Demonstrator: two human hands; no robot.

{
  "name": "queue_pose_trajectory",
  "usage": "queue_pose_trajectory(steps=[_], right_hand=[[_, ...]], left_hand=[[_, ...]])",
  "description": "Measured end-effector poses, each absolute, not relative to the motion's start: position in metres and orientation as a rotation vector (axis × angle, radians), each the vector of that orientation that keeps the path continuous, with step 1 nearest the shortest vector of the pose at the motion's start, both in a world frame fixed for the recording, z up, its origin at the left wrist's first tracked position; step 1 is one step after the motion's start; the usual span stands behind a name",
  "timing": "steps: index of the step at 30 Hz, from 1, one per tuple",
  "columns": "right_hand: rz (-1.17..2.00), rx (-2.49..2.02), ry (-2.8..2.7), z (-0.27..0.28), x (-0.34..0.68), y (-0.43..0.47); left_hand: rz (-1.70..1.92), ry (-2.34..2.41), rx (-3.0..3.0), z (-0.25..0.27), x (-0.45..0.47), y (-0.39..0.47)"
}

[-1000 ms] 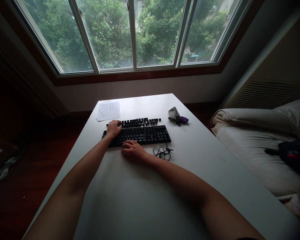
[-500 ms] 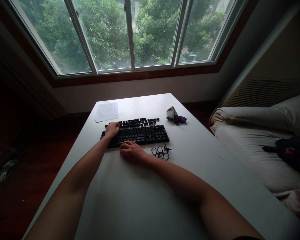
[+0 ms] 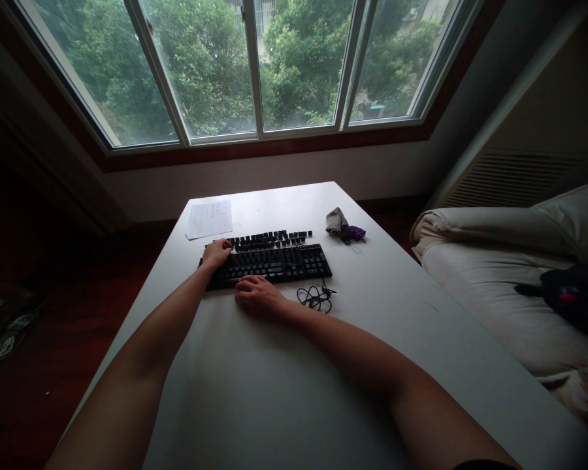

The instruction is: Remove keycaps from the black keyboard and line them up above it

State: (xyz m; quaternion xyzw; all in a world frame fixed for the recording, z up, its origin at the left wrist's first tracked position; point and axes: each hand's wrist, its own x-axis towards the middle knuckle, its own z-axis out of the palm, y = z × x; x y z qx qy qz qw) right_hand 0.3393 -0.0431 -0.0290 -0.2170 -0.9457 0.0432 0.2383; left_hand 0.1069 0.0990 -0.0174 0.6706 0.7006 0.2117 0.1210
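Observation:
A black keyboard [image 3: 279,263] lies across the white table, its coiled cable [image 3: 315,298] beside its near right edge. Behind it, loose black keycaps [image 3: 274,238] stand in rows. My left hand [image 3: 217,253] is over the keyboard's far left corner with its fingers curled together; whatever they may hold is too small or hidden to make out. My right hand [image 3: 259,292] rests at the keyboard's near edge, left of the middle, its fingers lying loosely out on the front rim.
A printed sheet of paper [image 3: 209,219] lies at the table's far left corner. Toward the far right are a grey cloth [image 3: 336,222] and a small purple item [image 3: 357,232]. A pale sofa [image 3: 475,281] with a dark bag [image 3: 575,297] stands right of the white table [image 3: 255,391].
My left hand has shifted slightly to the left over the keyboard's left corner. My right hand and the keyboard have stayed in place.

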Motion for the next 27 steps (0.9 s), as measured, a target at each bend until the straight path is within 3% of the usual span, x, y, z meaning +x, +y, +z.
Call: queue_pose_trajectory(steps=[15, 27], right_hand=[[0.138, -0.581, -2.557, -0.035, 0.339, -0.041], [0.110, -0.580, -2.555, -0.037, 0.338, -0.040]], left_hand=[[0.578, 1.681, 2.077, 0.012, 0.091, 0.055], [0.528, 1.612, 2.320, 0.000, 0.092, 0.049]])
